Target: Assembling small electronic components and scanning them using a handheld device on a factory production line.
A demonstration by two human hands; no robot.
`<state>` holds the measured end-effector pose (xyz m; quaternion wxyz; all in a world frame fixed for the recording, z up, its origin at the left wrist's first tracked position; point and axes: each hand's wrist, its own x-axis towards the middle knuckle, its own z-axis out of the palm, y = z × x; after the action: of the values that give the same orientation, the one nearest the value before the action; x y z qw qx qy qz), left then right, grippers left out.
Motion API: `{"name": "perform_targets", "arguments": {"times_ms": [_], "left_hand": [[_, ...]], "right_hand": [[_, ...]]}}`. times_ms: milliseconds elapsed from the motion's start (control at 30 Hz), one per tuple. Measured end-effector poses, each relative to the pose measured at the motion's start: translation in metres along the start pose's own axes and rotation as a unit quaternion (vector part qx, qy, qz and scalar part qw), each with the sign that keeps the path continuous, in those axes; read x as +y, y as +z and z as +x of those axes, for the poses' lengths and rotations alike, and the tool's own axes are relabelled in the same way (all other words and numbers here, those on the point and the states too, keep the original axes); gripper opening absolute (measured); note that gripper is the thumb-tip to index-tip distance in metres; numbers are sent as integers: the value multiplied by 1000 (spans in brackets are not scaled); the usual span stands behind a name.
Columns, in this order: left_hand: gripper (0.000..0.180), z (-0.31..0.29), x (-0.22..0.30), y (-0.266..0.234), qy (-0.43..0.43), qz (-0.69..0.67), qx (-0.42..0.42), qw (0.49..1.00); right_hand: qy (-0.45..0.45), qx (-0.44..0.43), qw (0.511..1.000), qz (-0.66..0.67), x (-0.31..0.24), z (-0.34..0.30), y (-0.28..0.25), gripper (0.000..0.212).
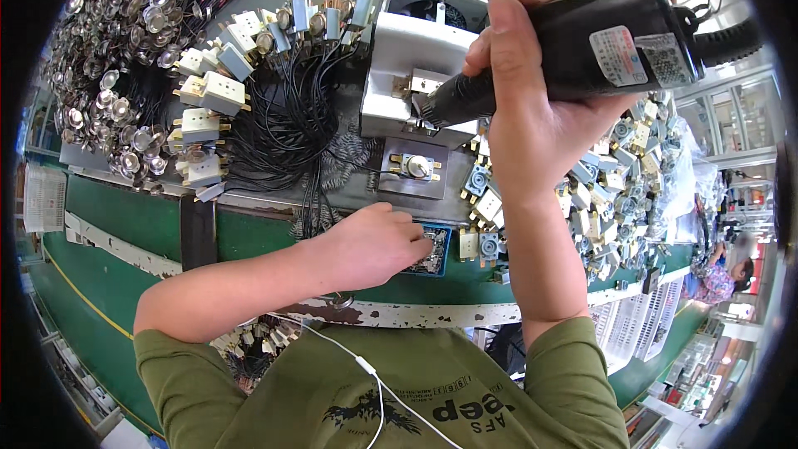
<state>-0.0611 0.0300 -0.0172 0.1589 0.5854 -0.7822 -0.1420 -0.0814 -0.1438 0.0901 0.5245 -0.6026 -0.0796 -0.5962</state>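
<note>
My right hand [532,108] is wrapped round a black electric screwdriver [573,41]. The driver's nose slants down to the left, against a white metal fixture [416,41], where a small cream-coloured thermostat [428,81] is seated. My left hand [374,245] reaches over a blue tray [447,251] of small metal parts. Its fingers are curled together at the tray's left side; whatever lies between them is hidden. In front of the fixture, another thermostat with a white round shaft [416,167] rests on a metal block [407,185].
Wired thermostats [212,91] with black leads [283,129] pile up to the left, beside many metal discs [133,108]. Loose cream and grey thermostats [615,175] heap on the right. A white-edged bench rim [416,314] runs before me. Another person [719,274] sits far right.
</note>
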Motion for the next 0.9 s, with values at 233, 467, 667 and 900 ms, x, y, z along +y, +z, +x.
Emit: {"name": "perform_targets", "arguments": {"times_ms": [233,467,667,900], "left_hand": [[18,-1,0,-26,-46,-49,31,997],[12,-5,-27,-65,-124,28,245,961],[13,8,-37,-38,-125,89,232,961],[13,7,-45,-26,-138,34,224,964]], "right_hand": [[54,-55,995,-70,0,3,-13,73],[41,-39,996,-68,-18,-7,-22,93],[72,-25,995,-67,-32,-11,-27,92],[111,-6,992,-62,-39,-15,-18,91]]}}
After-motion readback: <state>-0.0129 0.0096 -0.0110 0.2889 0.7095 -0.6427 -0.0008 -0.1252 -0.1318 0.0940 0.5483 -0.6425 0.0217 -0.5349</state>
